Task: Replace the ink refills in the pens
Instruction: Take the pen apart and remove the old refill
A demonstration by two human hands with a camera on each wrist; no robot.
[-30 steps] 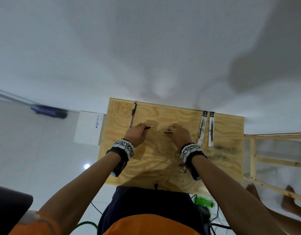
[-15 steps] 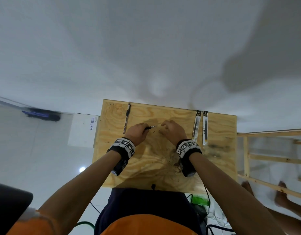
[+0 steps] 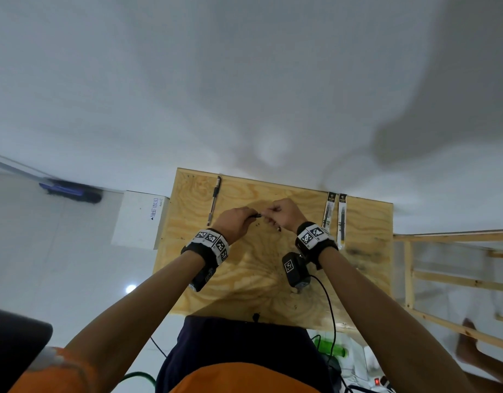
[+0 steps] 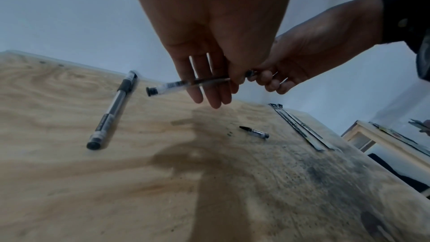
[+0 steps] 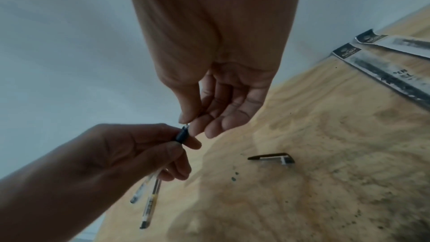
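My left hand (image 3: 235,222) grips a clear pen barrel (image 4: 180,85) by its black grip (image 5: 181,136), held just above the plywood table (image 3: 258,279). My right hand (image 3: 282,217) meets it, thumb and forefinger pinching the ink refill's tip (image 5: 186,126) that sticks out of the barrel's front end. The unscrewed black tip cone (image 4: 255,132) lies on the table under my right hand, also seen as the tip cone (image 5: 271,158). A second whole pen (image 3: 214,200) lies at the table's far left.
Two packaged refills (image 3: 336,217) lie side by side at the table's far right. A white box (image 3: 139,219) stands left of the table and a wooden frame (image 3: 454,276) to the right. A cable (image 3: 331,307) runs off the table's near edge.
My right hand has let go of the tip cone, which now lies on the table, and has moved left to the barrel's front end. Both hands have come together.
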